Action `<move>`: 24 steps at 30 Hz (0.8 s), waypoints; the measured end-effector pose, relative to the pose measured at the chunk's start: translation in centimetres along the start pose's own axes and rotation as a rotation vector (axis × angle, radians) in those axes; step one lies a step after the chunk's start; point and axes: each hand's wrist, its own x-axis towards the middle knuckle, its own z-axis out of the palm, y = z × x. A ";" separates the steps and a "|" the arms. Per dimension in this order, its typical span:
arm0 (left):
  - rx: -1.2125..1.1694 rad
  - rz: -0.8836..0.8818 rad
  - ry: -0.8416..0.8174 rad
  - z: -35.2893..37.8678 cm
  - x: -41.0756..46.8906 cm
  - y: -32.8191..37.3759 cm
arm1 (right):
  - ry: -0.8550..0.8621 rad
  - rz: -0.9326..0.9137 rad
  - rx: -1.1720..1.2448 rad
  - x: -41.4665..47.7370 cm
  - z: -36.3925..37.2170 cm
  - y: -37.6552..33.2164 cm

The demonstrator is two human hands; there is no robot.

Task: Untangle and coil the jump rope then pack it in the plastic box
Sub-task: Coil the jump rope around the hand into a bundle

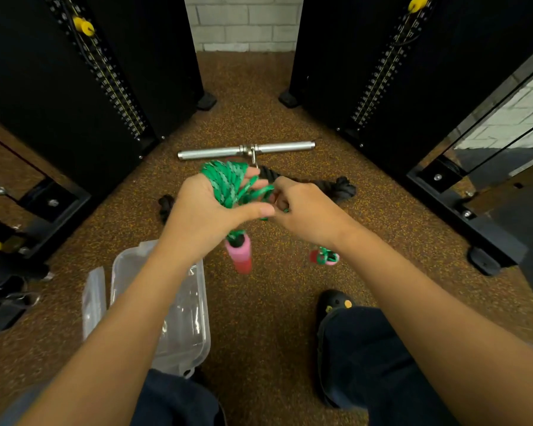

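A green jump rope (228, 182) is wound in several loops around my left hand (203, 207), which is closed on the coil. One pink and red handle (240, 253) hangs below that hand. My right hand (302, 207) pinches a strand of the rope just right of the coil. The other handle (323, 256) dangles under my right wrist with rope knotted on it. A clear plastic box (194, 309) stands open on the floor beneath my left forearm. Its lid (93, 299) lies to the left of it.
A chrome cable bar (246, 150) and a black rope attachment (339, 187) lie on the speckled rubber floor beyond my hands. Black weight-stack columns (90, 72) (397, 66) stand left and right. My black shoe (333, 305) and dark trouser legs are below.
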 end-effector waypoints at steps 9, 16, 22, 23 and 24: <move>0.442 0.048 0.069 0.5 0.1 0.3 | -0.031 -0.028 0.148 -0.8 -0.3 -0.6; -0.035 0.066 0.257 0.0 0.1 0.2 | -0.112 0.049 0.367 -0.6 -0.4 -0.7; -0.821 -0.092 0.346 -1.5 0.8 0.8 | -0.243 0.077 0.439 -0.4 0.6 -0.7; -0.876 -0.143 0.327 -1.8 1.0 0.5 | -0.244 0.094 0.454 -0.3 0.6 -0.7; -0.867 -0.195 0.305 -2.1 1.1 0.2 | -0.229 0.113 0.462 -0.3 0.5 -0.6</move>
